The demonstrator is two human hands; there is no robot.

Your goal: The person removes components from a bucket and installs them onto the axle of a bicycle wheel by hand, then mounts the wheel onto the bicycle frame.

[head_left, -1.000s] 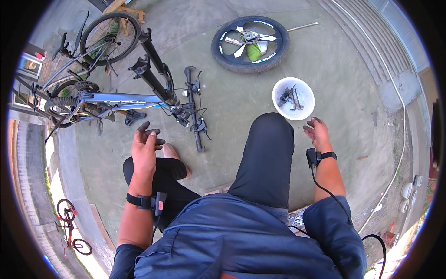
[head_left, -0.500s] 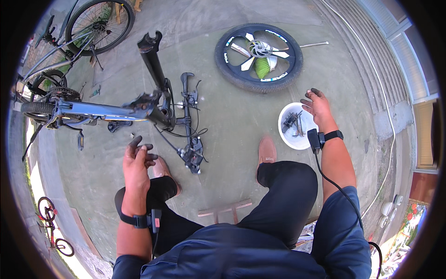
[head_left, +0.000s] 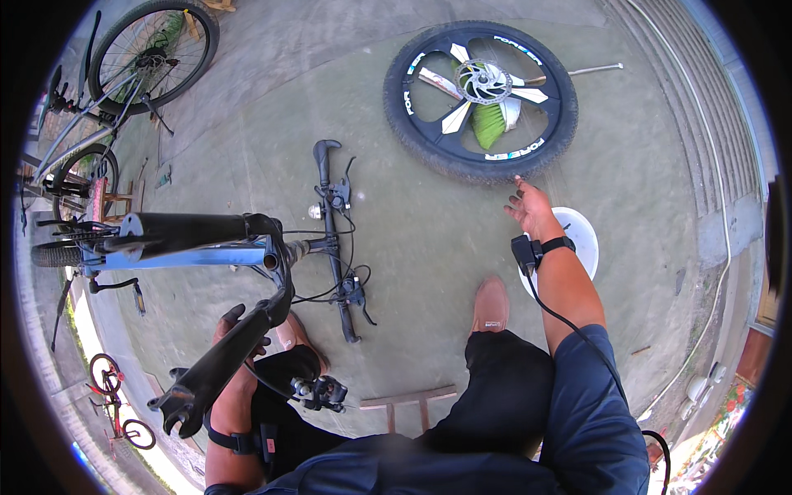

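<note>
In the head view, the handlebar (head_left: pixel 331 239) seems to rest on the floor (head_left: pixel 412 256), probably propping the upturned blue frame (head_left: pixel 186 257), leaving the fork (head_left: pixel 231 351) without a wheel. The wheel (head_left: pixel 483 82) lies flat ahead, disc side up, perhaps sparing the disc. My right arm stretches past the white bowl (head_left: pixel 589 247); the right hand (head_left: pixel 532 208), empty, fingers loosely spread, meets or nearly meets the tyre. My left hand (head_left: pixel 226 328) is half hidden behind the fork; its grip I can't tell.
</note>
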